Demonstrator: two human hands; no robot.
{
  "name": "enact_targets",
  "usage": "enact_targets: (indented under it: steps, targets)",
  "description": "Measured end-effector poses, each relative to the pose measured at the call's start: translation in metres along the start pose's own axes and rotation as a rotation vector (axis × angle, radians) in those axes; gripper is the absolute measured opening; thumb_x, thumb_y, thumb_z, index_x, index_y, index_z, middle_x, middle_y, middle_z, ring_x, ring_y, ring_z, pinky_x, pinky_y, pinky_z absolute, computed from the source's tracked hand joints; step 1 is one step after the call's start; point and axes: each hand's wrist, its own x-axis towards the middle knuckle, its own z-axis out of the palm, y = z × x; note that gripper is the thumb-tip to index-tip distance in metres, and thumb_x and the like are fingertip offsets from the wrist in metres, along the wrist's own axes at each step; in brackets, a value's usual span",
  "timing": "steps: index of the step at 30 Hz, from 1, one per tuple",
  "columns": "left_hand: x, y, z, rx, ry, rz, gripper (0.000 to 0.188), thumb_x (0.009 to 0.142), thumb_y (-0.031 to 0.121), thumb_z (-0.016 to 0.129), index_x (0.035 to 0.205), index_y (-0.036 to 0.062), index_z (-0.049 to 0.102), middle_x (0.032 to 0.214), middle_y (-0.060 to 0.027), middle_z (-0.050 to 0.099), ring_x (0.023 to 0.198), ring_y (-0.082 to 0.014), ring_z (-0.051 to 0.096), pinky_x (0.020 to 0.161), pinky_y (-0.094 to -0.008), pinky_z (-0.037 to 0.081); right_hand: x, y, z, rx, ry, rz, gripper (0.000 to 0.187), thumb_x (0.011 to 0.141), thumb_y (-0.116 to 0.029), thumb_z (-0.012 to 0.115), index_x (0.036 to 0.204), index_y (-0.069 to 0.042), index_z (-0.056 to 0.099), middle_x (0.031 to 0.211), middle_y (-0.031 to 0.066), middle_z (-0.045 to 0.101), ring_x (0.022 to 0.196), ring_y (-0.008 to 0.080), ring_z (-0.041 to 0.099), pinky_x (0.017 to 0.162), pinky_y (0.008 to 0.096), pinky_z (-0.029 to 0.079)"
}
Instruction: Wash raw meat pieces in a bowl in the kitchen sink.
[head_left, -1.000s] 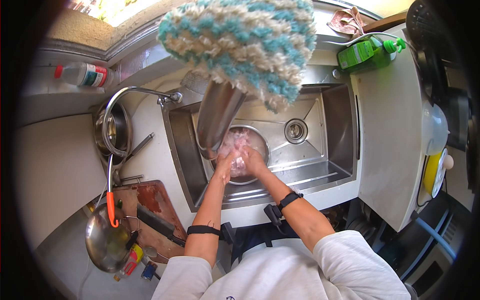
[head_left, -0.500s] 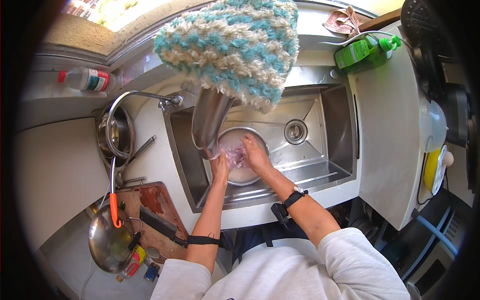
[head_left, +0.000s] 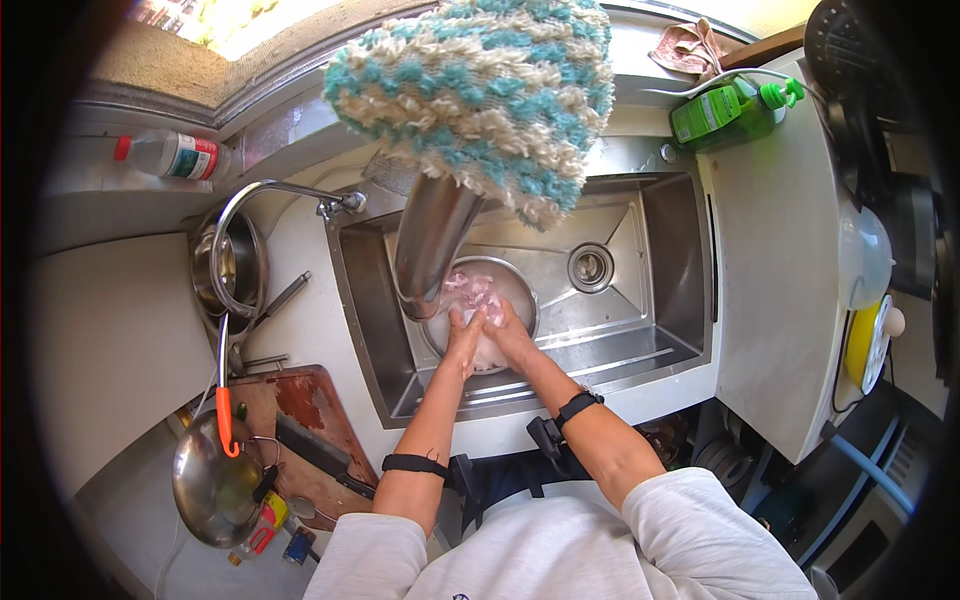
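A round metal bowl (head_left: 533,290) of cloudy water stands in the left part of the sink. Pale pink pieces of raw meat (head_left: 472,290) lie in it, some bunched at my fingertips. My left hand (head_left: 463,338) and my right hand (head_left: 511,338) are close together over the near half of the bowl, fingers curled round part of the meat. The fingertips are partly hidden among the pieces. Above the bowl's left side hangs a thick metal faucet spout (head_left: 432,245), its top wrapped in a fluffy blue-and-cream striped cloth (head_left: 480,100).
The steel sink (head_left: 620,340) has its drain (head_left: 591,267) right of the bowl. At left are a metal pot (head_left: 262,262), a cutting board (head_left: 320,400) with a cleaver (head_left: 312,447), and a pan lid (head_left: 205,470). A green soap bottle (head_left: 712,115) rests at the back right.
My hands have drawn together and toward me, from both sides of the meat to its near side. The meat now shows more beyond my fingers. The view has shifted slightly.
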Motion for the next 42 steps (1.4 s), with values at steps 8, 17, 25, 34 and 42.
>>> enact_targets:
  steps: [8, 17, 25, 34, 42]
  targets:
    - [-0.003, 0.031, 0.004, 0.313, 0.174, 0.370, 0.040, 0.098, 0.014, 0.047, 0.137, 0.0017, 0.048, 0.132, -0.0187, 0.056, 0.111, -0.0278, 0.060, 0.096, -0.0368, 0.046, -0.001, -0.027, 0.017, -0.030, 0.307, -0.241, 0.030, 0.088, -0.020, 0.062, 0.113, -0.003, 0.060, 0.099, 0.0157, 0.067, 0.089, 0.0273, 0.064, 0.080, 0.0382, 0.050]
    - [-0.034, 0.075, 0.014, 0.272, 0.315, 0.072, 0.036, 0.099, 0.019, 0.044, 0.125, -0.0021, 0.056, 0.120, -0.0242, 0.062, 0.111, -0.0303, 0.061, 0.092, -0.0377, 0.047, 0.000, -0.057, 0.011, -0.398, 0.395, -0.256, 0.029, 0.090, -0.024, 0.057, 0.106, 0.000, 0.058, 0.090, 0.0299, 0.065, 0.088, 0.0501, 0.061, 0.077, 0.0537, 0.047]
    - [-0.020, 0.054, -0.016, 0.522, 0.253, 0.662, 0.042, 0.087, 0.003, 0.048, 0.129, 0.0010, 0.055, 0.126, -0.0239, 0.057, 0.117, -0.0351, 0.055, 0.094, -0.0425, 0.045, 0.008, -0.065, -0.007, -0.810, 0.162, -0.809, 0.043, 0.090, -0.010, 0.050, 0.132, -0.004, 0.050, 0.133, 0.0263, 0.051, 0.112, 0.0450, 0.054, 0.093, 0.0475, 0.047]
    - [0.016, 0.064, -0.014, 0.310, -0.030, 0.328, 0.081, 0.083, 0.007, 0.052, 0.156, 0.0160, 0.018, 0.148, -0.0214, 0.038, 0.130, -0.0341, 0.043, 0.109, -0.0373, 0.036, 0.043, -0.034, -0.014, -0.726, -0.007, -0.214, 0.076, 0.080, -0.026, 0.065, 0.146, -0.006, 0.035, 0.131, 0.0316, 0.052, 0.119, 0.0471, 0.052, 0.098, 0.0461, 0.046]
    - [0.016, 0.039, -0.024, 0.899, -0.085, 0.790, 0.062, 0.093, 0.015, 0.050, 0.152, 0.0182, 0.032, 0.148, -0.0210, 0.037, 0.132, -0.0410, 0.042, 0.109, -0.0432, 0.036, 0.025, -0.004, -0.010, -0.829, -0.115, -0.352, 0.077, 0.083, -0.034, 0.063, 0.149, -0.007, 0.031, 0.127, 0.0309, 0.055, 0.110, 0.0467, 0.058, 0.093, 0.0483, 0.048]
